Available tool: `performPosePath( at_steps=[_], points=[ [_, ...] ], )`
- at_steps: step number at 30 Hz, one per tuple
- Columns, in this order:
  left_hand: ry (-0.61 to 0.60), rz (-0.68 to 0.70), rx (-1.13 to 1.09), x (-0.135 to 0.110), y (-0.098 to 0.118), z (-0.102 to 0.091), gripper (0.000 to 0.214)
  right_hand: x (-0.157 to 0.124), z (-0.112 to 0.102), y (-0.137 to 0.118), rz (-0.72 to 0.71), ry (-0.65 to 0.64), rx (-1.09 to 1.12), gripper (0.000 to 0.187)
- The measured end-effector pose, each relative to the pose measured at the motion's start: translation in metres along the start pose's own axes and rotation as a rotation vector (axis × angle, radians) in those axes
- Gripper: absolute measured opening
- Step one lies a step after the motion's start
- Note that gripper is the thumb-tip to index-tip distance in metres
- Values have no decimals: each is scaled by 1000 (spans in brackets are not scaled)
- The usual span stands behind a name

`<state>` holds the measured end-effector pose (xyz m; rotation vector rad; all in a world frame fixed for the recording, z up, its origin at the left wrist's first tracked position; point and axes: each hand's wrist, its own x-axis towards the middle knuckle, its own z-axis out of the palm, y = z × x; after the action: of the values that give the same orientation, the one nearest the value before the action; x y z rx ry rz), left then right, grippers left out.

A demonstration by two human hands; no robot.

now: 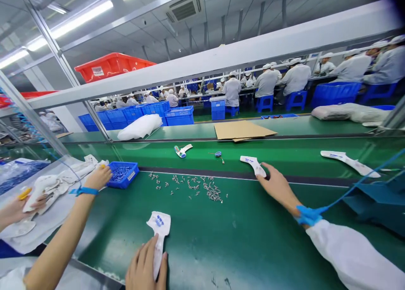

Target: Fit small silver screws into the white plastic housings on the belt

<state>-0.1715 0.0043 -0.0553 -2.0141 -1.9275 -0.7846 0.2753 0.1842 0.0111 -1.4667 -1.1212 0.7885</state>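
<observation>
My left hand (pixel 144 266) is at the bottom centre, its fingers closed along the handle of a white gun-shaped plastic shell (pixel 160 224) lying on the green bench. My right hand (pixel 275 184), in a white sleeve with a blue wrist strap (pixel 308 216), reaches far forward. Its fingers are stretched out and the tips touch the near end of another white shell (pixel 251 162) on the green conveyor belt. Several small metal screws (pixel 202 186) lie scattered between my hands.
A co-worker's bare arm on the left reaches a hand (pixel 98 177) into a blue bin of screws (pixel 122 174); their other hand (pixel 14 210) holds a white part. More shells (pixel 182 150) (pixel 349 162), cardboard (pixel 242 130) and white bags (pixel 139 127) lie beyond. Many workers sit further back.
</observation>
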Motion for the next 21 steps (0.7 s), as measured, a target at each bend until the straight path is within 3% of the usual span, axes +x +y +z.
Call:
performPosePath(
  at_steps=[3,5,8,13,21],
  points=[
    [89,73,-41,-10,46,6,40,-34,23,1,-180,-248,-131,24],
    [114,96,-71,-16,80,9,43,-51,39,0,-423,-446,-374,20],
    [95,142,-134,-23,121,13,50,-59,55,-3,-702,-558,-746,22],
    [79,152,-181,-28,156,16,53,-46,58,-2,-694,-516,-852,20],
    [88,150,-179,-25,160,16,48,-35,36,0,-585,-445,-993,23]
  ],
)
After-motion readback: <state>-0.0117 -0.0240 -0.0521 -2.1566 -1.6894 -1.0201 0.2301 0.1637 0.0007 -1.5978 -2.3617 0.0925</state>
